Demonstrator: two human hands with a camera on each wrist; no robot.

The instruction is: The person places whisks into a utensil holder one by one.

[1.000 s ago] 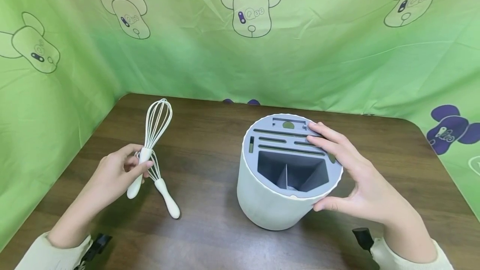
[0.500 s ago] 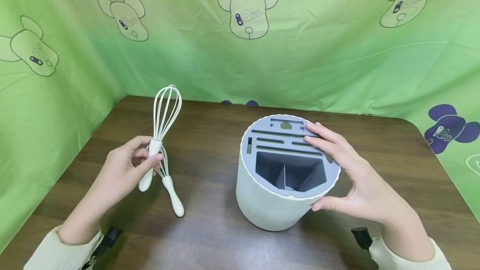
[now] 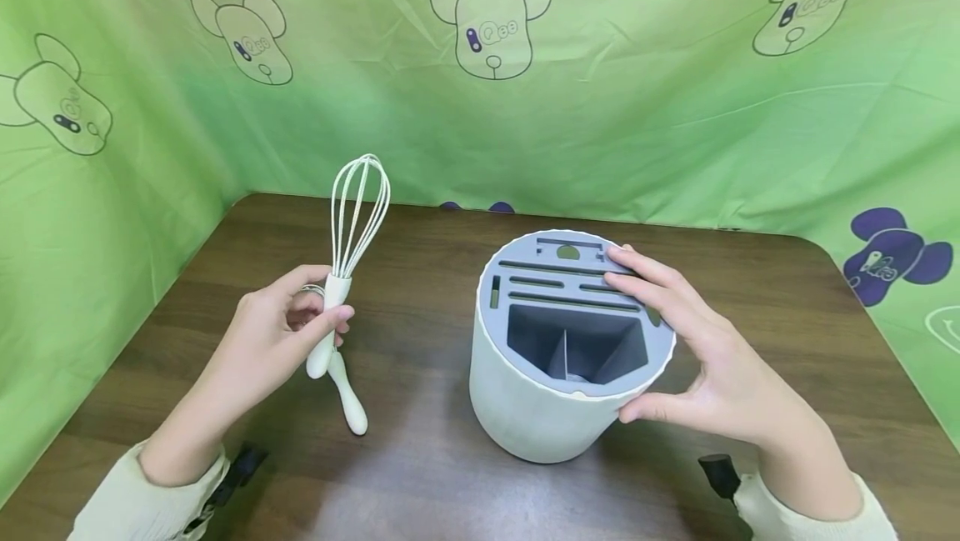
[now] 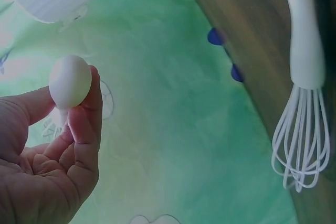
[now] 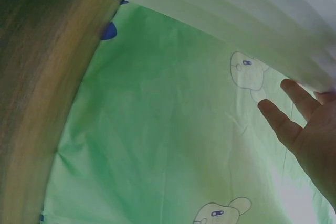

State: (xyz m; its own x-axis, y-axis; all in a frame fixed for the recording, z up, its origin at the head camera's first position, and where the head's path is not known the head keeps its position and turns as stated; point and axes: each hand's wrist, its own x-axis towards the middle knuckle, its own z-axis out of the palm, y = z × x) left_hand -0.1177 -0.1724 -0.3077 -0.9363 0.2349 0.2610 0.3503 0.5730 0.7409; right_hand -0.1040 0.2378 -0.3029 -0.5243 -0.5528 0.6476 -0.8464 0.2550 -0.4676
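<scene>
Left hand (image 3: 273,339) pinches whisk (image 3: 337,289) nearer worktop's left edge (image 3: 156,333); slackening could drop it against second whisk (image 3: 347,395). Right hand (image 3: 712,358): fingers spread on holder (image 3: 536,416).

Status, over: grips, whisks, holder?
Left grip holds one whisk by its handle, head up. Right grip rests at rim of holder. Second whisk on table, partly behind left grip. Holder's large opening uncovered.

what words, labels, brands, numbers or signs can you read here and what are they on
"Qee", or much like it, stylised: on the middle mouse-head print of the green curtain.
Other mouse-head prints: similar marks, too small to read surely.
Purple figure: white lettering, too blurred to read.
Holder and whisks: no text shows.
</scene>
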